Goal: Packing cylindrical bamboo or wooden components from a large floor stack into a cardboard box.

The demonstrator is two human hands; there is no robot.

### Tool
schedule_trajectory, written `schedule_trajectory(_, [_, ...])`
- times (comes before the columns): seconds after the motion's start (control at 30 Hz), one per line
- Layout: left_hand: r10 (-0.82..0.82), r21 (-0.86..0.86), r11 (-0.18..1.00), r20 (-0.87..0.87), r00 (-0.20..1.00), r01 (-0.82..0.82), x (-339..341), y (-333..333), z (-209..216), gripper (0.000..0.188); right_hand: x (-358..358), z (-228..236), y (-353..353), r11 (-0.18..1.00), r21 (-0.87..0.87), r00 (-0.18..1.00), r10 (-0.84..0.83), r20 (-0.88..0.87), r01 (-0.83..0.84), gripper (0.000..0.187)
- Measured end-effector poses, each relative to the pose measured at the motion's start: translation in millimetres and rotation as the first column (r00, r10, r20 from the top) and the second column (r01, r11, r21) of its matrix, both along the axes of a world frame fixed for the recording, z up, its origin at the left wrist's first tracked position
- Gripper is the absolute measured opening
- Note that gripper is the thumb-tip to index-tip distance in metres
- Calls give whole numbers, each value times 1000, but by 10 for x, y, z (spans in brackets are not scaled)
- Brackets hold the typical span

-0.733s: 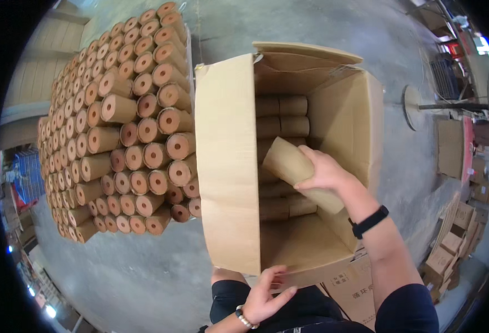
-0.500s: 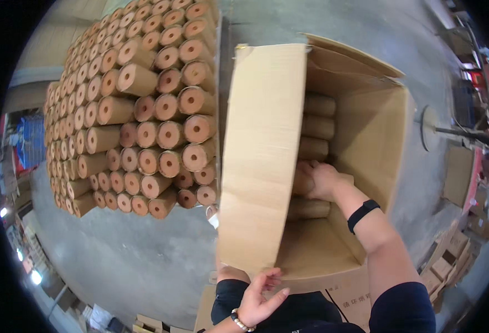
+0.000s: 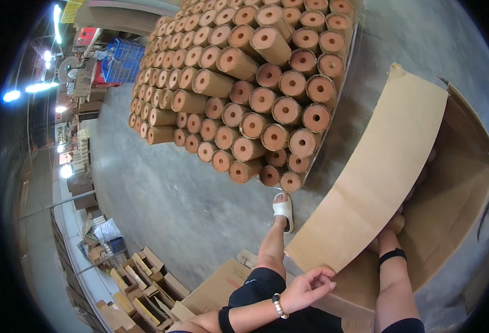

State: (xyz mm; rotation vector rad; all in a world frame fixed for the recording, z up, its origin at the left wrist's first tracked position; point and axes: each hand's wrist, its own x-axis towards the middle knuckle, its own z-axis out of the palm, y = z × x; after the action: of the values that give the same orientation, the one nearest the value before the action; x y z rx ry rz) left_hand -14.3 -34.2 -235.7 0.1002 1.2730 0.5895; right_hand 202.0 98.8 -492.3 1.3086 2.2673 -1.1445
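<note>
While brown cylindrical roll [image 3: 397,223], partly hidden, sits inside open tan cardboard box [image 3: 450,211], person's right hand [image 3: 387,240] reaches down beside it, mostly behind long tan cardboard flap [image 3: 375,172]. Forearm straight, black band [image 3: 392,255] round wrist; can't tell from here whether fingers grip anything. Left hand [image 3: 308,289] near flap's lower end, wrist turned inward, fingers loosely curled, thumb slightly apart from them; beaded bracelet [image 3: 279,307]. Past flap, white slide sandal [image 3: 282,209] on foot, near big stack of brown cylinders with reddish holed ends [image 3: 244,94]. Farther off, blue plastic crate [image 3: 123,61].
</note>
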Motion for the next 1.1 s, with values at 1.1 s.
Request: schedule_trajectory(1.1, [688, 78, 687, -388, 613, -722, -4495, -1090, -741, 20, -6029, 2521, 200, 878, 120, 801, 473, -367, -463, 44])
